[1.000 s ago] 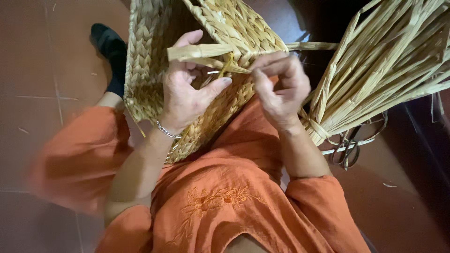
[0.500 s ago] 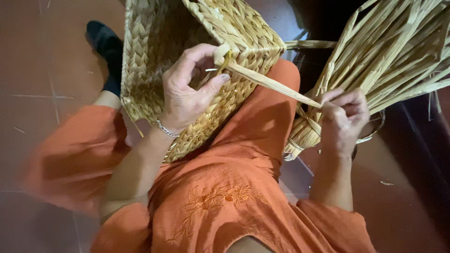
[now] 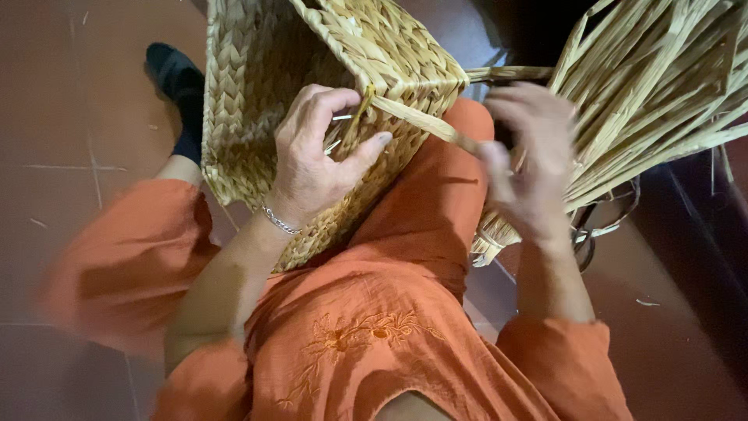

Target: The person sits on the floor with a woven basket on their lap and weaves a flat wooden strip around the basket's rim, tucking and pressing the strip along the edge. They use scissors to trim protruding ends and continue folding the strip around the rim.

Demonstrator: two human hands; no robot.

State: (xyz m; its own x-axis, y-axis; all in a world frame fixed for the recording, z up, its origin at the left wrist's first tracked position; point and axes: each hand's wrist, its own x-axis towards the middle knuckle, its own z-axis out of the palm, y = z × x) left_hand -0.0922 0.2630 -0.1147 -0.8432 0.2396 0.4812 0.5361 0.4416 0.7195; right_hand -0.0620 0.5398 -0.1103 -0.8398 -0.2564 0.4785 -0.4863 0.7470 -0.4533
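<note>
Head view looks straight down onto a floor (image 3: 70,117) of reddish-brown tiles with pale grout lines, strewn here and there with small bits of straw. Toward the upper right the tiles give way to a dark, shadowed area whose contents cannot be made out.

A person sits here in loose orange clothing (image 3: 366,343) with embroidery on the front; a foot in a dark sock (image 3: 178,78) rests on the tiles at the upper left. Across the lap lies a woven straw basket (image 3: 257,86), rectangular and tilted, its open mouth turned up and left, its lower edge touching the orange cloth.

The left hand (image 3: 315,164), with a thin silver bracelet (image 3: 279,221) at the wrist, grips the basket's near wall, fingers curled over the weave and thumb pressed against the outside. A flat straw strand (image 3: 421,123) runs from the basket's rim, just by those fingers, out to the right hand (image 3: 523,160). That hand is blurred; it seems closed around the strand's far end, though the grip itself cannot be told for certain.

Just behind the right hand stands a thick bundle of loose straw strips (image 3: 654,101), fanning up to the right and crowding that side. Beneath it lie dark curved loops (image 3: 604,218), too unclear to name.
</note>
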